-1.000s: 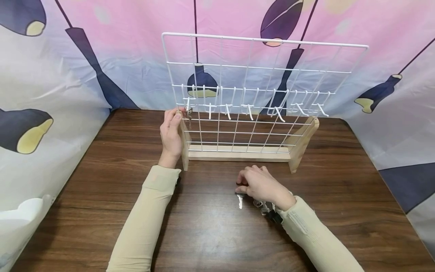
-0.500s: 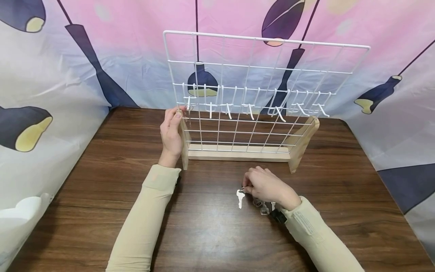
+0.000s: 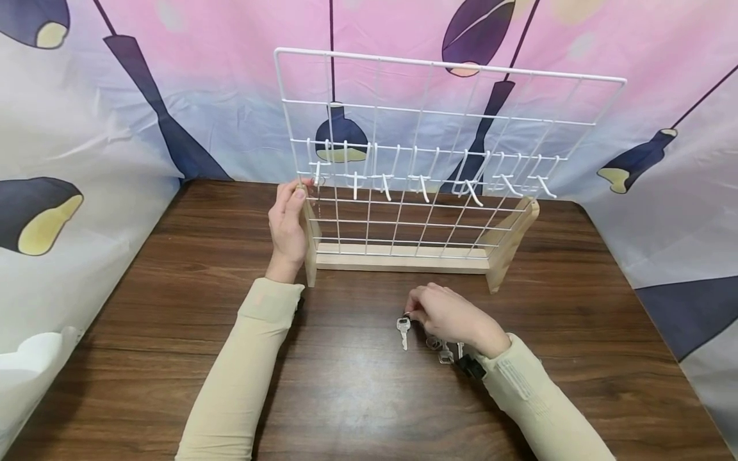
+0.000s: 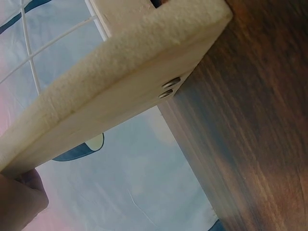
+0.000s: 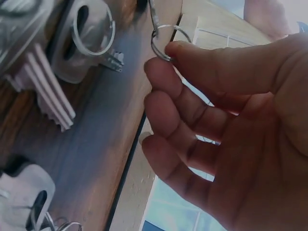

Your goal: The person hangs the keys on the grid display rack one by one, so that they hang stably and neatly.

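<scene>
My left hand (image 3: 288, 224) holds the top of the left wooden upright (image 3: 311, 256) of a white wire grid rack (image 3: 450, 65). In the left wrist view that upright (image 4: 115, 91) crosses the picture, with part of the hand (image 4: 21, 199) at its end. Low over the table, my right hand (image 3: 452, 317) pinches a metal key ring (image 5: 155, 48) between thumb and index finger. A silver key (image 3: 403, 330) hangs from the ring. Several more keys (image 3: 446, 355) lie on the table below the right wrist, partly hidden by it.
Several white hooks (image 3: 423, 189) hang in a row across the grid. Another key (image 3: 319, 203) hangs at the leftmost hook, near the left fingers. The rack stands on a dark wooden table (image 3: 346, 397), with a patterned cloth (image 3: 219, 83) behind it.
The right hand has taken hold of the key's ring and lifted the key slightly, so it now dangles. The left hand has kept its place on the upright.
</scene>
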Available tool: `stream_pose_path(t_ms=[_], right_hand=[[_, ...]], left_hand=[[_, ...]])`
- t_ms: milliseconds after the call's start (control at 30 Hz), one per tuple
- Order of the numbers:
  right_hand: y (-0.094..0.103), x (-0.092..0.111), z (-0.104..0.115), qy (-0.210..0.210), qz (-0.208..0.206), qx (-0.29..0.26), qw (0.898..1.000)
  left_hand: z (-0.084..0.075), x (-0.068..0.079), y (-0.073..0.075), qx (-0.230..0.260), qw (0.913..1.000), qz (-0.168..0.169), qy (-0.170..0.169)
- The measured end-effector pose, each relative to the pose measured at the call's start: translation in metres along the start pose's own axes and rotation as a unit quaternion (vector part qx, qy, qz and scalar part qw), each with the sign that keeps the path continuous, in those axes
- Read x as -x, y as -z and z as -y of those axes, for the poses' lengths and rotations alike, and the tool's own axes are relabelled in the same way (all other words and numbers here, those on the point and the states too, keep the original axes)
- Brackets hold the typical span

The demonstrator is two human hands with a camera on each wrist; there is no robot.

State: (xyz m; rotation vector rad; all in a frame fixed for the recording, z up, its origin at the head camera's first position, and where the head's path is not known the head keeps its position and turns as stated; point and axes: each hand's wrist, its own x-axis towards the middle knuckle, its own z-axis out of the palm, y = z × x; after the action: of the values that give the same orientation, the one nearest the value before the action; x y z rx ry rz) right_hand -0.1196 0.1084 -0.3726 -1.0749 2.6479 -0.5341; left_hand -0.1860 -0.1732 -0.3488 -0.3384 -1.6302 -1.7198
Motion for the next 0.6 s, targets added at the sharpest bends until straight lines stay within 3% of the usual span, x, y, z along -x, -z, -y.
stream_pose_path(t_ms=[233,600], right_hand=[[0.004,0.002,0.004,0.013,-0.011,-0.016,1.0],[0.013,0.0,0.007,0.033,-0.042,-0.093,0.994]], left_hand=[[0.0,-0.001,0.0,0.001,1.0,-0.002,-0.003],[-0.001,0.0,-0.001,0.017,0.9998,0.001,0.006]])
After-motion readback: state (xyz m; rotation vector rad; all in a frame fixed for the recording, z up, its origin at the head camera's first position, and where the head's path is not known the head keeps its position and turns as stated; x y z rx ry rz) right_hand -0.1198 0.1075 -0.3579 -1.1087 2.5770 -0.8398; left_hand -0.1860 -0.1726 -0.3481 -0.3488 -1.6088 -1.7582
